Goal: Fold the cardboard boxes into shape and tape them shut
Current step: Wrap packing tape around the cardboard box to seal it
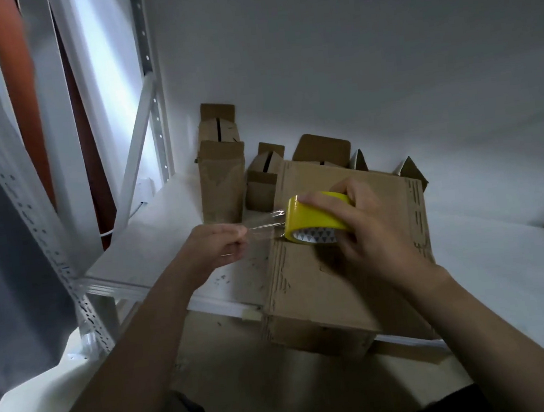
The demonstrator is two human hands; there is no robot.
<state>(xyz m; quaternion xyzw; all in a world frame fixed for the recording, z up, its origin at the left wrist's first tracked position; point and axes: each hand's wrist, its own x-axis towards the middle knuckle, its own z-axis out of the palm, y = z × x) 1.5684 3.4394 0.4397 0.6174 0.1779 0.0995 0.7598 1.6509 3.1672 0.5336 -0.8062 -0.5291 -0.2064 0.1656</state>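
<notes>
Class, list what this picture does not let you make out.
Head view: top centre of the large cardboard box, covered by the right hand and yellow tape roll.
Head view: free end of the clear tape strip, pinched inside the left hand.
Head view: rear open box, mostly behind the large one.

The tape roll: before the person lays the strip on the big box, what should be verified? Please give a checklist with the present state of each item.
1. Right hand grips the yellow tape roll firmly: ok.
2. Left hand pinches the free end of the tape strip: ok.
3. Strip is stretched between the hands, not sagging: ok.
4. Strip is free of twists and folds: cannot tell, as it is clear and blurred.
5. Top flaps of the large box lie flat: ok; whether the seam is fully closed is hidden under the right hand.
6. Box sits fully on the shelf: not ok; its near end seems to overhang the front edge.
</notes>
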